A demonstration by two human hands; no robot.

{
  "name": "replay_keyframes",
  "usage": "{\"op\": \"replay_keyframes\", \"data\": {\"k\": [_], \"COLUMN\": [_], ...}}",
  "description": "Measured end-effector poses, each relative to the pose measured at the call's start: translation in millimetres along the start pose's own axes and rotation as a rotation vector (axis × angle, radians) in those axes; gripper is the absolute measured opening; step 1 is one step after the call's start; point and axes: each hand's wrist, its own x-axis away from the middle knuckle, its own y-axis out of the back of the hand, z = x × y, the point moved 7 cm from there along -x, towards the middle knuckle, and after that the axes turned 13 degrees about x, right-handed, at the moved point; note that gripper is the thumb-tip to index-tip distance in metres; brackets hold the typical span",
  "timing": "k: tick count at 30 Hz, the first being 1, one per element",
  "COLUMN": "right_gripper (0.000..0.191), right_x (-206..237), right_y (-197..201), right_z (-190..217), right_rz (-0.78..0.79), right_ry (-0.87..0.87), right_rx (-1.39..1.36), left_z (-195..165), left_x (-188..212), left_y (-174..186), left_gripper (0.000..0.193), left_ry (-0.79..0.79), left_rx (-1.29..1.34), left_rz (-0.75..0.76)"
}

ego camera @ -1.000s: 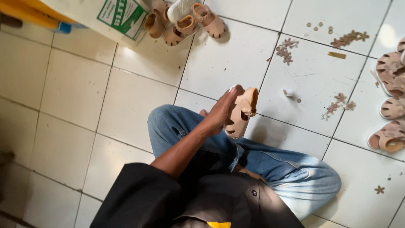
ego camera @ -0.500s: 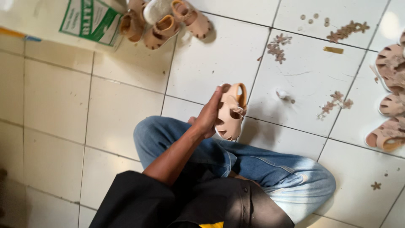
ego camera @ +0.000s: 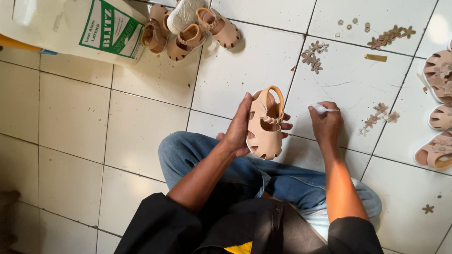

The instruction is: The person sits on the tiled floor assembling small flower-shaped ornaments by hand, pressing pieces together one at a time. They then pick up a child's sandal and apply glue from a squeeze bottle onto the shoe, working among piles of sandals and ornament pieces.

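My left hand (ego camera: 239, 129) grips a small beige child's sandal (ego camera: 264, 126) with a cut-out toe and an orange-lined heel strap, held upright above my jeans-clad knee. Just right of it, my right hand (ego camera: 326, 124) pinches a small white applicator (ego camera: 324, 109) whose tip points right, over the white tiled floor (ego camera: 141, 127). The two hands are a short gap apart. Small brown flower decorations (ego camera: 376, 120) lie on the tile beside my right hand.
A pile of similar sandals (ego camera: 188, 28) lies at the top beside a cream bag with a green label (ego camera: 80, 28). More sandals (ego camera: 438, 117) line the right edge. Flower pieces (ego camera: 313, 56), more flowers (ego camera: 391, 37) and small discs (ego camera: 351, 23) are scattered above.
The sandal has turned upright in my left hand and moved slightly right. My right hand has come into view holding the white applicator. The view shifted down and right.
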Motion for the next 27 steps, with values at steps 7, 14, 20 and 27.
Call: {"op": "replay_keyframes", "data": {"k": [7, 14, 20, 27], "right_gripper": [0.019, 0.017, 0.027, 0.019], "right_x": [93, 162, 172, 209], "right_y": [69, 103, 137, 185], "right_z": [49, 111, 101, 88], "right_rz": [0.167, 0.216, 0.099, 0.044], "right_ry": [-0.124, 0.074, 0.085, 0.006], "right_rx": [-0.583, -0.771, -0.721, -0.676], "left_z": [13, 34, 32, 49], "left_x": [13, 32, 59, 70], "left_y": [8, -6, -21, -16], "left_gripper": [0.077, 0.078, 0.076, 0.079], "left_ry": [-0.009, -0.007, -0.008, 0.073], "left_rx": [0.139, 0.090, 0.090, 0.046], "left_rz": [0.001, 0.078, 0.111, 0.204]}}
